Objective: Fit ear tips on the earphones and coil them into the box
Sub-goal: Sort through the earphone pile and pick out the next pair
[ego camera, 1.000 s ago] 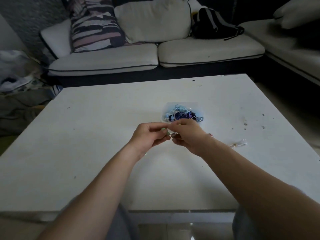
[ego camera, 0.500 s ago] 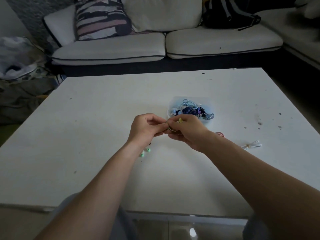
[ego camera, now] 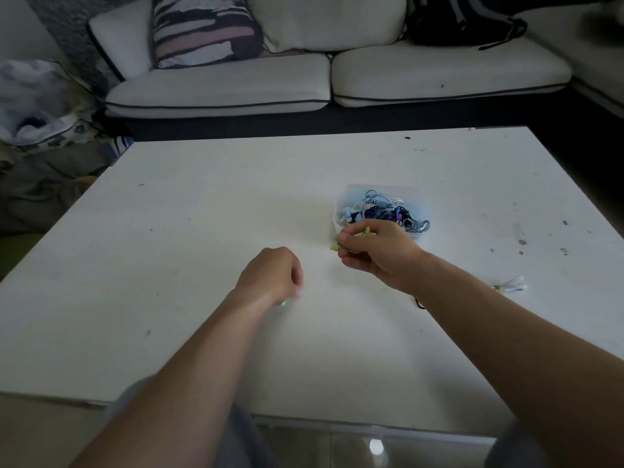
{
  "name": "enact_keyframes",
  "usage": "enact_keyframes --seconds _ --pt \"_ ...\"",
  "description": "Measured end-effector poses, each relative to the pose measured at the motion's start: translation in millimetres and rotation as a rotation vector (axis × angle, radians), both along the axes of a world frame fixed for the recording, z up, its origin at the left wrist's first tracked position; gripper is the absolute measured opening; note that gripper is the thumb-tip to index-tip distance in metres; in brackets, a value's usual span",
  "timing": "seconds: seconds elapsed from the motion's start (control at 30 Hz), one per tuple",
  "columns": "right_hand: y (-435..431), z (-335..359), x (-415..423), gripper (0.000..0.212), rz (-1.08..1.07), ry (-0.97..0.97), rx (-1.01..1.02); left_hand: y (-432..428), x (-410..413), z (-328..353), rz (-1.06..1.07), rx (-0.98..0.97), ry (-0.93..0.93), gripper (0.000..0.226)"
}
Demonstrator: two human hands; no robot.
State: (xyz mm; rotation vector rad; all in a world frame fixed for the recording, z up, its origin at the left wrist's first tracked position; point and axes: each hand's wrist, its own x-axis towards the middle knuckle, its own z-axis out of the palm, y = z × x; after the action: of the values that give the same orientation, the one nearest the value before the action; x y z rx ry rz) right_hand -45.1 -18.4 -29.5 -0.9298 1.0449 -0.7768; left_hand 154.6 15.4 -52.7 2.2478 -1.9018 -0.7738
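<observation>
Nearest, the left hand [ego camera: 270,278] is seen curled over a small green ear tip [ego camera: 283,303] on the surface [ego camera: 202,231], its hold not discernible, so the tip may be knocked away; beyond, the earphones [ego camera: 366,233] are pinched in the fingers [ego camera: 349,238] of the right hand [ego camera: 380,256] just before the box [ego camera: 341,204], where tangled cables [ego camera: 378,211] could be snagged.

**Dim living room, pale furniture**

Low white table [ego camera: 202,231], scuffed and speckled. Behind it, cream sofa [ego camera: 219,86] piped in dark trim, with striped cushion [ego camera: 202,28] and black bag [ego camera: 456,21] on top. Crumpled fabric heap [ego camera: 33,103] at left. Glossy floor [ego camera: 304,449] below.
</observation>
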Motion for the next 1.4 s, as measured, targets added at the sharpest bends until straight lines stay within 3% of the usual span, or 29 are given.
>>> enact_keyframes --seconds 0.57,0.67,0.73,0.8,0.9,1.07,1.2,1.4 --pt "-0.7 8.2 -10.7 0.006 -0.005 -0.049 -0.014 -3.1 -9.0 -11.5 0.025 0.042 -0.19 0.025" --pt "-0.5 8.5 -11.3 0.006 -0.005 -0.029 -0.028 -0.3 -10.1 -2.6 0.009 -0.035 -0.159 0.02" --pt "0.0 9.1 -11.1 0.004 -0.005 -0.009 -0.053 2.9 -11.8 10.2 0.033 -0.157 0.007 0.015" --pt "1.5 10.7 -9.7 0.003 -0.005 0.008 -0.094 8.7 -14.6 26.3 0.075 -0.233 0.299 0.01" --pt "4.4 14.4 -6.1 0.006 -0.012 -0.007 -0.149 16.2 -16.4 42.1 0.197 -0.241 0.75 0.009" --pt "10.7 22.4 0.7 0.01 -0.011 -0.059 -0.199 18.7 -17.2 52.3 0.377 -0.186 1.238 0.015" --pt "16.4 25.6 3.5 0.008 0.017 -0.073 -0.255 18.7 -19.3 58.7 0.419 -0.144 1.403 0.019" --pt "19.2 26.5 2.6 0.01 0.014 -0.003 -0.338 17.7 -18.7 59.9 0.411 -0.137 1.421 0.02"
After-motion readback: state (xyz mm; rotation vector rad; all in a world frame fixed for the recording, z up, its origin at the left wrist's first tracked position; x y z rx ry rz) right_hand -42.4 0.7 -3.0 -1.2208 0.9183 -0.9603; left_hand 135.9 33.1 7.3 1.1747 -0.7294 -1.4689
